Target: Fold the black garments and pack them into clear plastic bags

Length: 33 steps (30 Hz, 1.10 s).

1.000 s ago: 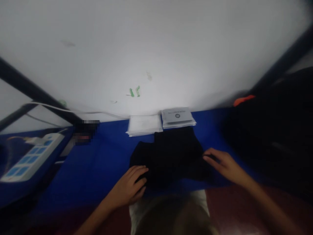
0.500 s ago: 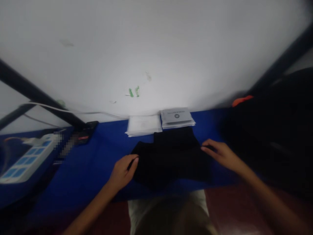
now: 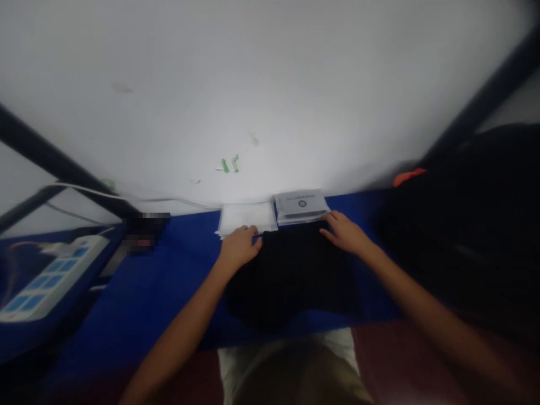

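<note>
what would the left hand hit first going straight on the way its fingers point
Probably the white stack: the fingers of the left hand overlap its near edge in the picture, though whether they touch it is unclear.

The cloth (image 3: 295, 275) lies on the table (image 3: 162, 287) before the packets (image 3: 302, 203), right of the power strip (image 3: 54, 278).
</note>
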{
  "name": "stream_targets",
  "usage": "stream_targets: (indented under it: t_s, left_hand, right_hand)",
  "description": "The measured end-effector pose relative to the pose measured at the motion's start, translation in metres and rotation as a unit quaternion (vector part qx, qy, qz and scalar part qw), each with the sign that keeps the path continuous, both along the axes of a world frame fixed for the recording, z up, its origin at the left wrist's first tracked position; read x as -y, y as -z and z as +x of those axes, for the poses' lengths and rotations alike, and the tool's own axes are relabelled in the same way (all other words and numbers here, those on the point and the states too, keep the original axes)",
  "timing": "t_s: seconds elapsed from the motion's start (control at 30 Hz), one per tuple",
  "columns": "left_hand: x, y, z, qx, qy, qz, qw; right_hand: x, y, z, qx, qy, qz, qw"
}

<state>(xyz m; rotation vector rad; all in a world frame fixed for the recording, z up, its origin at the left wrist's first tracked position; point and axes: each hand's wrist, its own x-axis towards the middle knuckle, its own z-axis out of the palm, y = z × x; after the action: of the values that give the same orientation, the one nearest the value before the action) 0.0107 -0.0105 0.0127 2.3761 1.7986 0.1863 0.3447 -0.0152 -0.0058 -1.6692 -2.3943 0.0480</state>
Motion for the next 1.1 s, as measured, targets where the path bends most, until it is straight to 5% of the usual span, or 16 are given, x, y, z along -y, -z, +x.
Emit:
stream_targets:
  t_s: [0.13,0.3,0.57,0.83,1.1]
  left_hand:
    - [-0.018,0.011,0.021,0.067,0.022,-0.027,0.997]
    - [-0.021,0.019,0.019,0.100,0.034,-0.033,0.994]
    - [-0.007,0.010,0.012,0.182,0.076,-0.007,0.980]
    - [0.048,-0.013,0.003,0.277,0.176,0.061,0.943]
    - [0.092,0.005,-0.004,0.104,0.255,-0.037,0.961]
  right_hand:
    - [-0.011,0.002,-0.006,0.033,-0.001,-0.014,0.999]
    - [-0.007,0.005,0.001,-0.010,-0.017,-0.021,1.000]
    - [0.020,-0.007,0.013,-0.113,-0.083,0.019,0.990]
    - [0.075,-0.046,0.028,-0.140,-0.153,-0.050,0.977]
    - [0.101,-0.019,0.020,-0.060,-0.115,-0.171,0.977]
